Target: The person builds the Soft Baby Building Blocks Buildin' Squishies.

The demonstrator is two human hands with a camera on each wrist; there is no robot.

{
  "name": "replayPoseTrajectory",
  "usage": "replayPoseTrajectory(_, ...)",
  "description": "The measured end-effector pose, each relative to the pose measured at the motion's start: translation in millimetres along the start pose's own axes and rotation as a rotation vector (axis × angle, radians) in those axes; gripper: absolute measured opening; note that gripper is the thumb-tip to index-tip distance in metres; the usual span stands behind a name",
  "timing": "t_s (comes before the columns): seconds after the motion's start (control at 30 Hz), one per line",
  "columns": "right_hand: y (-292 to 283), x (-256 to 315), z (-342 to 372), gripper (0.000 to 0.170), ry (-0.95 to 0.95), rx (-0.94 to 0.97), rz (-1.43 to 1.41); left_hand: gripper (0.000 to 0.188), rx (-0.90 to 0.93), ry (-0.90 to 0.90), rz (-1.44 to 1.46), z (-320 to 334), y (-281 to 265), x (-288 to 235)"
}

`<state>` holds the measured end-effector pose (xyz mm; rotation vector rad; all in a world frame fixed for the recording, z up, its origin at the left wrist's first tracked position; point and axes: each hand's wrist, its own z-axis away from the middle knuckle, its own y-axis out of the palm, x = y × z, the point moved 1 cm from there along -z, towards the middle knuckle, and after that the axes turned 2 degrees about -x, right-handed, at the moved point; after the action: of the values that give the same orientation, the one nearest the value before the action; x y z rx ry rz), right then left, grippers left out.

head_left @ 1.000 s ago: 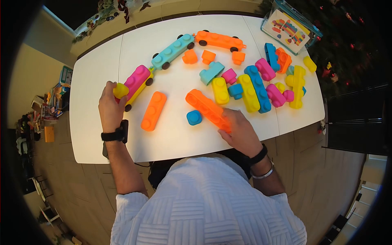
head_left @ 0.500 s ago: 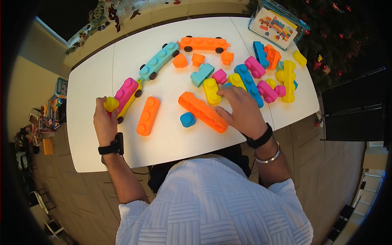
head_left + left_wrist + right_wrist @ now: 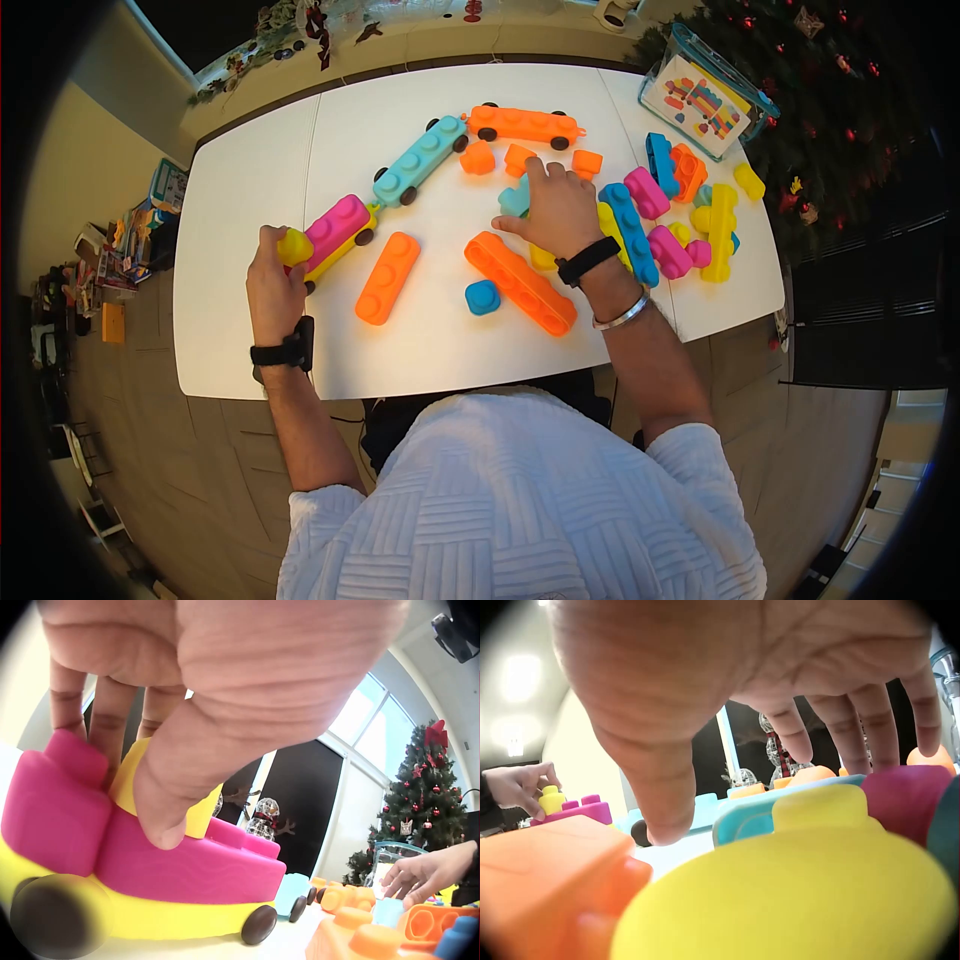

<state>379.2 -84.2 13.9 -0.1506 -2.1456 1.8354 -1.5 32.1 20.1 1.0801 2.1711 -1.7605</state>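
Observation:
My left hand (image 3: 274, 300) pinches a rounded yellow block (image 3: 295, 247) on the pink blocks (image 3: 337, 222) of a yellow wheeled base (image 3: 180, 919). In the left wrist view, the thumb presses the near side of this yellow block (image 3: 201, 817), with fingers behind it. My right hand (image 3: 565, 212) reaches over a teal block (image 3: 513, 200), fingers spread and bent downward. The right wrist view shows the thumb apart from the fingers, beside the teal block (image 3: 746, 825); whether they touch it, I cannot tell. The palm partly covers a yellow block (image 3: 542, 259).
A teal car (image 3: 420, 161) and an orange car (image 3: 524, 124) continue the chain. Two long orange blocks (image 3: 388, 278) (image 3: 520, 282) and a small blue block (image 3: 482, 297) lie nearer the body. Several mixed blocks (image 3: 650, 193) lie at right, below a clear container (image 3: 697, 107).
My right hand has left the long orange block and moved up and left to the teal block. My left hand remains at the yellow block.

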Motion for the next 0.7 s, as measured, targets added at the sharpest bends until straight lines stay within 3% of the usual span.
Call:
replayPoseTrajectory(0.2,6,-5,-11,0.087,0.092,0.136,0.013,0.051,-0.005,-0.006,-0.003,3,1,3)
replayPoseTrajectory(0.27,-4,-6,-10,0.085,0.108,0.11,-0.025,0.052,0.041,-0.131,0.039,3,2,2)
replayPoseTrajectory(0.4,-33,4,11,0.082,0.017,-0.024,-0.216,0.058,0.09,-0.137,-0.028,3,-1,-4)
replayPoseTrajectory(0.47,-44,17,27,0.081,-0.149,-0.214,-0.399,0.061,-0.154,0.321,-0.411,5,-8,-14)
replayPoseTrajectory(0.5,-47,24,35,0.081,-0.159,-0.211,-0.399,0.061,-0.159,0.311,-0.414,7,-11,-23)
replayPoseTrajectory(0.57,-51,41,50,0.085,-0.245,-0.277,-0.53,0.06,-0.124,0.335,-0.115,9,-22,-69)
replayPoseTrajectory(0.6,-52,49,55,0.085,-0.252,-0.272,-0.532,0.054,-0.017,0.279,0.04,12,-23,-90)
replayPoseTrajectory(0.7,-52,72,70,0.088,-0.403,-0.439,-0.41,0.063,0.361,0.157,0.436,30,-13,-127)
